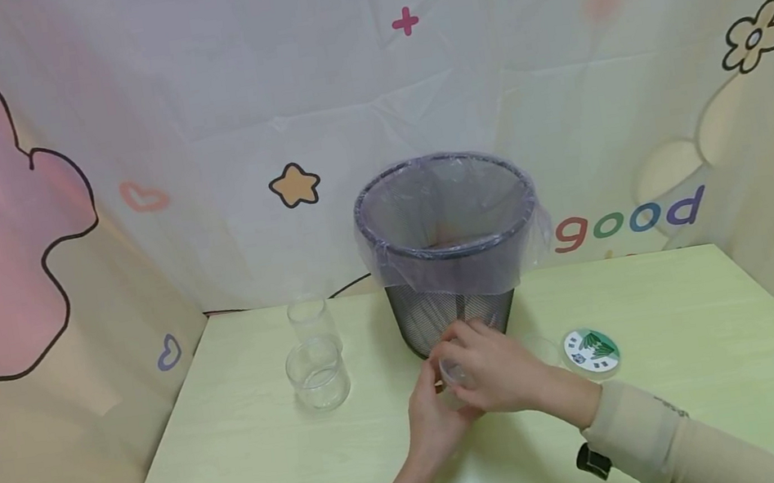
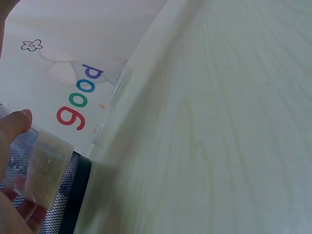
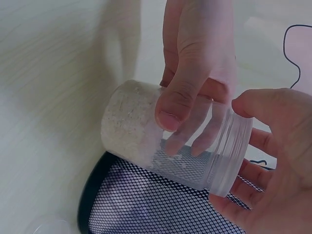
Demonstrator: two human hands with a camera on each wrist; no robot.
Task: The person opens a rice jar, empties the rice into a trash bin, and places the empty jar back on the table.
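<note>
A clear jar (image 3: pixel 131 124) with pale, grainy contents in its bottom end lies tilted on its side between both hands, in front of the mesh basket. My left hand (image 1: pixel 434 420) grips the jar's body, its thumb across the wall in the right wrist view. At the ridged clear mouth end, my right hand (image 1: pixel 497 366) holds on with fingers and thumb curled round the rim. In the head view the fingers hide most of the jar. The left wrist view shows its grainy end (image 2: pixel 48 170) close to the basket's base.
The black mesh wastebasket (image 1: pixel 412 316), lined with a purple bag (image 1: pixel 436 276), stands at the table's back. Two clear empty containers (image 1: pixel 319 379) stand to its left. On the right lie a green-and-white round lid (image 1: pixel 591 350) and a faint clear round piece (image 1: pixel 542 350).
</note>
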